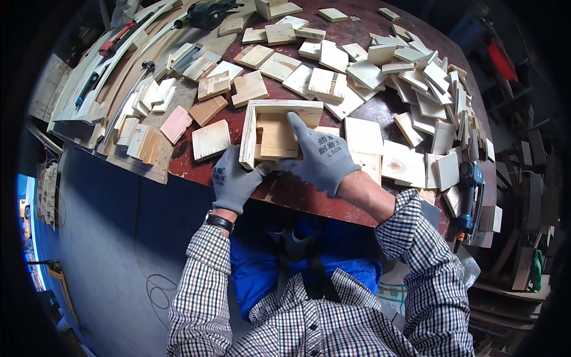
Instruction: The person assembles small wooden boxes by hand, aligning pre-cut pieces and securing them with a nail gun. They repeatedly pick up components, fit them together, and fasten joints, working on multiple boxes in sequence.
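Observation:
Both of my hands wear grey gloves and hold a small wooden box with pale walls at the front edge of the table. My left hand grips the box's near left corner, its fingers partly hidden. My right hand wraps round the right side, with the thumb stretched up along the inside and the other fingers mostly out of sight. A thin wooden piece shows inside the box. Just left of the box lies a square wooden block.
Many loose wooden pieces cover the dark red table, piled thickest on the right. At the right edge lies a blue-and-black power tool. Long boards and a red-handled tool lie at the left.

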Tool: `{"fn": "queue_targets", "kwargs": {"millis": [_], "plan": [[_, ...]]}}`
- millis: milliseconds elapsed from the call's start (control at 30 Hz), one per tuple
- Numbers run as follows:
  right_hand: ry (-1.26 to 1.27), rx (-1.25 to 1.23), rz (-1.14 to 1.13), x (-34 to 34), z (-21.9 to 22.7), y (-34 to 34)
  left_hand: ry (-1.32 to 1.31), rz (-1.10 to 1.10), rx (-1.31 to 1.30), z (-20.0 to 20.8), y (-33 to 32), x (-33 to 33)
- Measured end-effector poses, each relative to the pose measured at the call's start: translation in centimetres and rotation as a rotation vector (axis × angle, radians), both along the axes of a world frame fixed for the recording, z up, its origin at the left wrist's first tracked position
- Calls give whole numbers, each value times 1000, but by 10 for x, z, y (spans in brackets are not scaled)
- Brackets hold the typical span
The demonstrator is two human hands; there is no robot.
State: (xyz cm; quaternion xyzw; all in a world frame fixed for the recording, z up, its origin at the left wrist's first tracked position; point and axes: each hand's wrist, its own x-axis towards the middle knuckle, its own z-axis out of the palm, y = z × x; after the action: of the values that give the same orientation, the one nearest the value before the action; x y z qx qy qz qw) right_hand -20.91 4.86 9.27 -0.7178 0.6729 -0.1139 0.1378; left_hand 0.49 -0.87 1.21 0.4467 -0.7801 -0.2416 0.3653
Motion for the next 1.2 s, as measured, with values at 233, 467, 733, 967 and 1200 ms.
{"fn": "queue_targets", "kwargs": {"millis": [233, 467, 733, 967, 1200], "plan": [[-126, 95, -244, -11, 35, 25, 15, -7, -42, -4, 0, 2], [-33, 117, -259, 10, 23, 49, 66, -22, 12, -7, -1, 3], [-176, 154, -342, 15, 13, 36, 52, -21, -35, -8, -3, 0], [144, -264, -137, 46, -16, 13, 18, 27, -44, -12, -2, 15], [91, -328, -87, 14, -15, 27, -40, -6, -59, -10, -5, 1]]}}
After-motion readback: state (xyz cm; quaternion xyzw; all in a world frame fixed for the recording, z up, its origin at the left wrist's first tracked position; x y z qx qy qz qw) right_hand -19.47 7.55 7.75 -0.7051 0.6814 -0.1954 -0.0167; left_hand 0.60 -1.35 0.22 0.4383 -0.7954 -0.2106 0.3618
